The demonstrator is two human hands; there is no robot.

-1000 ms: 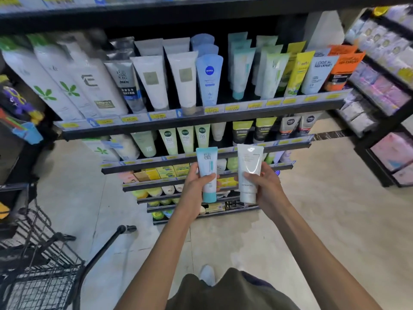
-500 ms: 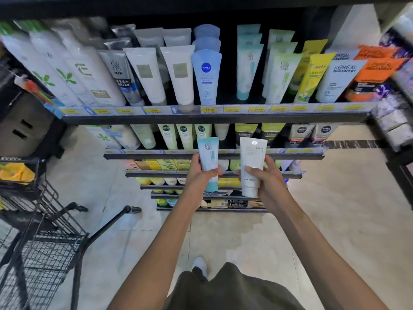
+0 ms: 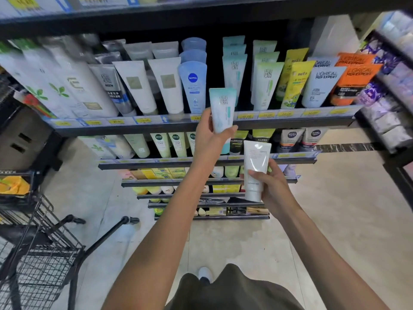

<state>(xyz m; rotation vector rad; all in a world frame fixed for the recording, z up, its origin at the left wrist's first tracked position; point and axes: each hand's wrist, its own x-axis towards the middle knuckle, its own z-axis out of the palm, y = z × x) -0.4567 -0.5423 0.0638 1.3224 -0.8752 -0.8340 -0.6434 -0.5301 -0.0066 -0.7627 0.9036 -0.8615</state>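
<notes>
**Clear the rail, then set the teal tube down**

The black metal shelf (image 3: 156,129) runs just behind the left grip (image 3: 210,139), whose fingers curl round a white-and-teal plastic tube (image 3: 222,108), cap down. The matching tube row (image 3: 234,68) stands just beyond, up and right. Best lift over the price rail first. The right grip (image 3: 272,186), lower, wraps a white plastic tube (image 3: 256,166).
</notes>
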